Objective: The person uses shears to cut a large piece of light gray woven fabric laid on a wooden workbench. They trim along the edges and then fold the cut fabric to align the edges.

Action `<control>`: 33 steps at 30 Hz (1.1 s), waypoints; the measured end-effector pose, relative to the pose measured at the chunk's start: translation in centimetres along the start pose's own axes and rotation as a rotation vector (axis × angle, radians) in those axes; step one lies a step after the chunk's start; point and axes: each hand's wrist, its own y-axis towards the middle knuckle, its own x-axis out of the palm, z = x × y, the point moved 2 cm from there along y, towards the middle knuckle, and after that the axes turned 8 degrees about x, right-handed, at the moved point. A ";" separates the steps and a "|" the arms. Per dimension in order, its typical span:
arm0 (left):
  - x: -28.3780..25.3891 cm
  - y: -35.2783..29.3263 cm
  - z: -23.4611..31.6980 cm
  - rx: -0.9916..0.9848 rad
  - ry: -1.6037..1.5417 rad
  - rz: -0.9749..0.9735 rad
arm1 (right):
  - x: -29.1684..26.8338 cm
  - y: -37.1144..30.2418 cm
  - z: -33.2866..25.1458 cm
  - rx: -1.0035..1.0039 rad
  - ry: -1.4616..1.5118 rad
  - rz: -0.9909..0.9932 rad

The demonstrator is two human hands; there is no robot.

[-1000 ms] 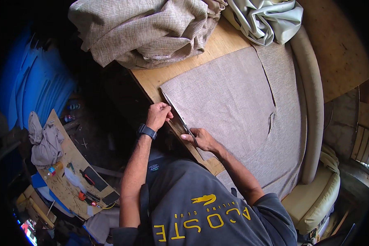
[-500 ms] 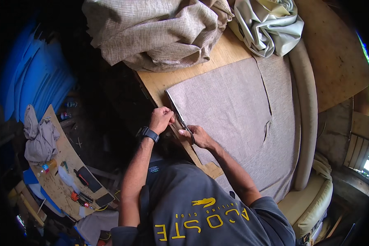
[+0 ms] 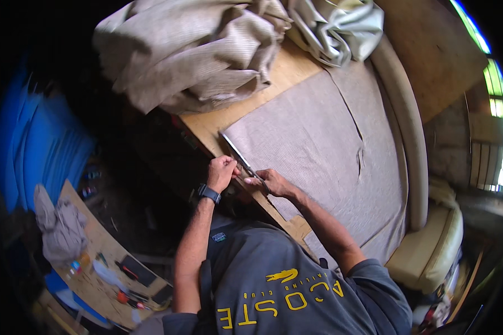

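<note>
My right hand is closed round the handles of a pair of scissors at the near left edge of a table. The long blades point away from me, along the edge of a beige-grey ribbed fabric piece lying flat. Just left of the scissors, my left hand, with a dark watch on its wrist, has its fingers pinched together. What they hold is too small to make out. Under the fabric, the bare wooden tabletop shows along the left side.
Crumpled brown fabric and shiny pale fabric lie at the far end. A long fabric roll borders the right side, near a cream cushion. At left are blue sheets and a curved board with tools.
The view has turned and shifted, so the table and cloths appear moved up and left. Both hands stay close together at the fabric edge, the scissors still in the right one.
</note>
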 end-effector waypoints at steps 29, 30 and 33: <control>5.8 7.5 8.9 0.920 1.368 0.046 | 1.9 -29.7 38.2 0.807 0.083 1.082; 6.4 6.7 9.8 1.033 1.386 0.052 | 2.2 -29.7 38.6 0.776 0.051 1.081; 10.7 3.5 12.3 0.688 0.842 -0.078 | 2.6 -29.9 39.7 0.731 0.048 1.077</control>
